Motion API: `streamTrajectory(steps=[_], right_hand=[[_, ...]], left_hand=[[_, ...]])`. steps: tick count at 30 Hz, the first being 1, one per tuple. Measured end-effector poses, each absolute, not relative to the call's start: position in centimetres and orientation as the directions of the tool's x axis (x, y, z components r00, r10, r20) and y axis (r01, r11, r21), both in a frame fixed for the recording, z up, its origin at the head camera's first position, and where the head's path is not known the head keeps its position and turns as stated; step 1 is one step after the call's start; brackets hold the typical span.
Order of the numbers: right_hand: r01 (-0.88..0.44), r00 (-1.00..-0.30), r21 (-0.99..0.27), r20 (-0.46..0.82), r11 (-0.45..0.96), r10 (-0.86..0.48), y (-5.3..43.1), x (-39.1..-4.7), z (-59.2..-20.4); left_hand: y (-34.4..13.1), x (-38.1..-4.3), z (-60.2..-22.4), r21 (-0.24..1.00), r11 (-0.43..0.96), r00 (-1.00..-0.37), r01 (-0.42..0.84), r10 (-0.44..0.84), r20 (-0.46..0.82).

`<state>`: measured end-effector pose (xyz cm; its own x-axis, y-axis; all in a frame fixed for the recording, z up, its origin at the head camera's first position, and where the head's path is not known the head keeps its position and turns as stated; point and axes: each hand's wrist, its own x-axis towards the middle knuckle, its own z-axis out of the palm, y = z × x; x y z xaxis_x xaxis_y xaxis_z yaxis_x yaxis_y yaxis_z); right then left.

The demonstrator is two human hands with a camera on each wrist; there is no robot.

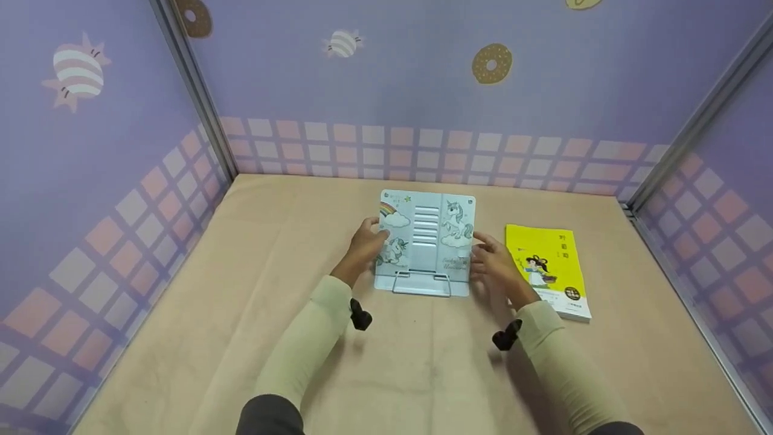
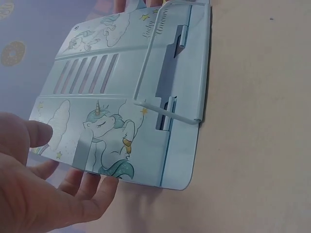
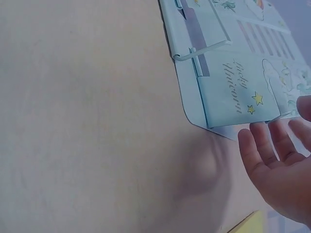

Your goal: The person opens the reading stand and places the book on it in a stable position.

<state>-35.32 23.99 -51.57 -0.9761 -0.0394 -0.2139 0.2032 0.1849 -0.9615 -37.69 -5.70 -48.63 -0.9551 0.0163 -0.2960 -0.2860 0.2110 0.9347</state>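
A light blue book stand (image 1: 424,257) printed with unicorns stands tilted back on the table, a wire ledge (image 1: 421,284) folded out at its foot. My left hand (image 1: 364,246) grips its left edge. In the left wrist view, the thumb (image 2: 39,133) lies over the front and the other fingertips go behind the edge. At the opposite edge, my right hand (image 1: 496,261) holds the panel. The right wrist view has its fingers (image 3: 262,145) along the edge and the thumb over the front face. What lies behind the panel is hidden.
A yellow book (image 1: 552,241) with a cartoon figure lies flat to the right, close by my right forearm. Beige cloth covers the table (image 1: 272,241). Purple printed walls (image 1: 410,90) with metal corner posts (image 1: 202,90) enclose the back and sides.
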Motion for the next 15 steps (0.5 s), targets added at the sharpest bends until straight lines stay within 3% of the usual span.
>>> streamTrajectory(steps=[11, 15], right_hand=[[0.094, -0.996, -0.968, -0.094, 0.231, 0.012, 23.6, -35.0, -51.9], [0.075, -0.997, -0.97, -0.073, 0.231, 0.018, 23.6, -34.9, -51.9]], left_hand=[[-5.9, -36.1, -48.3, 0.899, 0.428, -0.989, -0.095, -0.147, -0.035], [-5.8, -35.7, -48.1, 0.901, 0.425, -0.988, -0.087, -0.15, -0.024]])
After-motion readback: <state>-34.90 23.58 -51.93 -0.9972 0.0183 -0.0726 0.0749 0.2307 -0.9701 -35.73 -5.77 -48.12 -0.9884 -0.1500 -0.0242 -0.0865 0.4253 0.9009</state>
